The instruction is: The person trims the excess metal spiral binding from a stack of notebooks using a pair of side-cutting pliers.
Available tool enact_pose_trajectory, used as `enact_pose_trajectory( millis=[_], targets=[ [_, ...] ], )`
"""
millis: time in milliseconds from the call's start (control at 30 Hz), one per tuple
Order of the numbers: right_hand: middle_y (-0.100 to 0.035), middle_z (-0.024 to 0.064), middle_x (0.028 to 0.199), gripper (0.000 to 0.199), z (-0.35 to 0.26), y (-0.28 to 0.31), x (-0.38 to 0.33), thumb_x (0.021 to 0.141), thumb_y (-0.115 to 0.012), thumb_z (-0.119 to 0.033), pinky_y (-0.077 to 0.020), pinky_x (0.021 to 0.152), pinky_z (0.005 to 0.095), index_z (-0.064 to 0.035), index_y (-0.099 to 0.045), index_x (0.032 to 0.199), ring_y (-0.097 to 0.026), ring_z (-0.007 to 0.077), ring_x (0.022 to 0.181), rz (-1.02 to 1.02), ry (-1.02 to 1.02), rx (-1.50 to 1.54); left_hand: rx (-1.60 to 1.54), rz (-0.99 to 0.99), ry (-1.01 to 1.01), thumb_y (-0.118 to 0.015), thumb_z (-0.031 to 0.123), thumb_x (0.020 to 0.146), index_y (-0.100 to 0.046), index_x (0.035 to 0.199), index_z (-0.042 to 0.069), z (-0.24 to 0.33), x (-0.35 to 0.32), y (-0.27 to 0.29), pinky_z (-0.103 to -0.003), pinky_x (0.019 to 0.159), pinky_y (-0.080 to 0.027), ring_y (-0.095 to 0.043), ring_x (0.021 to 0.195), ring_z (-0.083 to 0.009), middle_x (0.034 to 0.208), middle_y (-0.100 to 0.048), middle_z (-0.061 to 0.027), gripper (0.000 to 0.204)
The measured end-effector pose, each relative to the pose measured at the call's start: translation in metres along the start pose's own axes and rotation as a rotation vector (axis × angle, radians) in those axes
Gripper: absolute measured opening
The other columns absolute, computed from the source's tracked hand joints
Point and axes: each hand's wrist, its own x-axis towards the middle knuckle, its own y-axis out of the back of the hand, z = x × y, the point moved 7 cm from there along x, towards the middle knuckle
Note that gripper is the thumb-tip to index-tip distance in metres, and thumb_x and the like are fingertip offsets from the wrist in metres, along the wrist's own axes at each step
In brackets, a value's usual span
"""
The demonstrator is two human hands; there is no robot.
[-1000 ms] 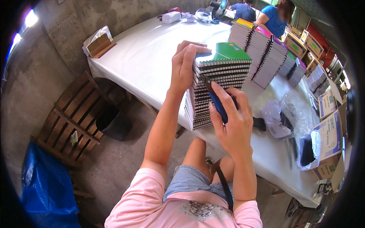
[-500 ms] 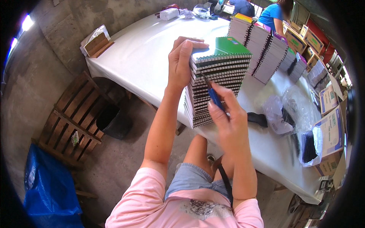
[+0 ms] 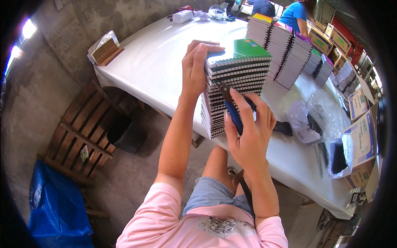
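Note:
A tall stack of spiral-bound notebooks [image 3: 242, 76] with a green top cover stands at the table's near edge, its black coil bindings facing me. My left hand [image 3: 195, 70] is closed on its left corner, fingers bent over the top cover and palm along the side. In my right hand [image 3: 253, 132] is a pair of blue-handled cutting pliers [image 3: 233, 111], handles spread apart. The dark jaws of the pliers lie against the coils at the left part of the stack, below the top few notebooks. Whether they touch a coil I cannot tell.
More notebook stacks [image 3: 285, 53] stand behind, to the right. Clear plastic bags [image 3: 304, 124], loose black coils [image 3: 320, 155] and cardboard boxes [image 3: 359, 138] lie along the right side of the white-covered table [image 3: 153, 53]. A person in blue [image 3: 295, 16] is at the far right.
The pliers have moved slightly down the coils, and their handles have spread. My right hand has opened its fingers wider around them. My left hand stays on the stack.

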Motion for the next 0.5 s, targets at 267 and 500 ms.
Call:
enact_pose_trajectory(
  millis=[267,500],
  targets=[
    [-0.053,0.0100,0.108,0.043,-0.005,0.002,0.008,0.081,-0.062,-0.018,-0.0410,0.079,0.0377,-0.0204,-0.058,0.124,-0.054,0.0278,0.093,-0.144,-0.019,-0.026,-0.038,0.004,0.004,-0.034,0.026,0.097,-0.070,0.087,-0.001,0.000,0.000,0.000,-0.035,0.090,-0.040,-0.053,0.099,-0.0233,0.094,-0.062,-0.0141,0.047],
    [-0.061,0.0110,0.092,0.036,0.014,-0.001,0.011,0.085,-0.060,-0.018,-0.0451,0.060,0.0287,-0.0137,-0.060,0.121,-0.059,0.0224,0.071,-0.174,-0.197,0.556,0.000,0.008,0.000,-0.034,0.026,0.097,-0.071,0.086,-0.001,0.001,-0.002,0.000,-0.034,0.089,-0.040,-0.053,0.098,-0.0230,0.095,-0.062,-0.0142,0.047]
  ],
)
